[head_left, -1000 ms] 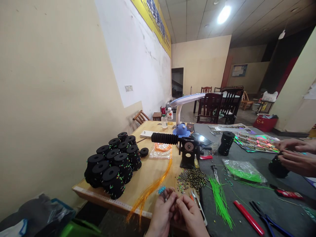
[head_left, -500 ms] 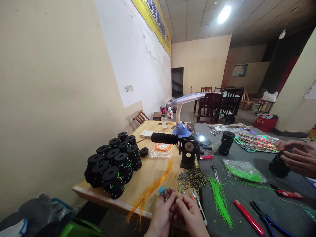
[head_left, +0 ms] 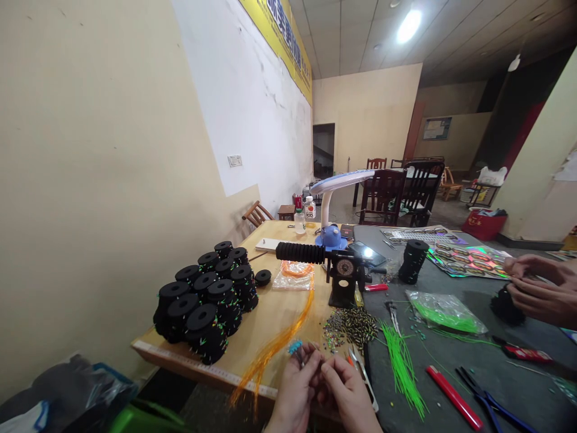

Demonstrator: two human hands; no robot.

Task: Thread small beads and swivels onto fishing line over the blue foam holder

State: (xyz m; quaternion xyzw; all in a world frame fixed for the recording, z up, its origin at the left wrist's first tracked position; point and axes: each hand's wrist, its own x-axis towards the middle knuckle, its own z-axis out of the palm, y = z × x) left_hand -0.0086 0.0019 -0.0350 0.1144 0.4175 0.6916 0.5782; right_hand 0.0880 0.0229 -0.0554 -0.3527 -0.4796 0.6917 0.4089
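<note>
My left hand (head_left: 297, 382) is closed at the table's near edge, its fingers pinched together. A small bunch of turquoise bead-like pieces (head_left: 295, 347) sticks out from its fingers on the left side. My right hand (head_left: 342, 382) is closed too, its fingertips meeting the left hand's; whatever lies between them is too small to make out. Just right of that hand lies a pair of silvery snips (head_left: 360, 373), partly covered. Beyond the fingers, small dark and gold beads (head_left: 360, 325) are heaped on the table. Loose orange strands (head_left: 274, 355) trail to the left.
Black foam spools (head_left: 205, 319) cluster on the left. A black winding device (head_left: 345, 276) stands before a blue-based lamp (head_left: 331, 234). Green strands (head_left: 403, 367), a red tube (head_left: 453, 397) and blue-handled pliers (head_left: 484, 397) lie right. Another person's hands (head_left: 541, 288) work over a spool at far right.
My hands hold nearly the same pose. At the far right, the other person's hands have lifted slightly off the black spool.
</note>
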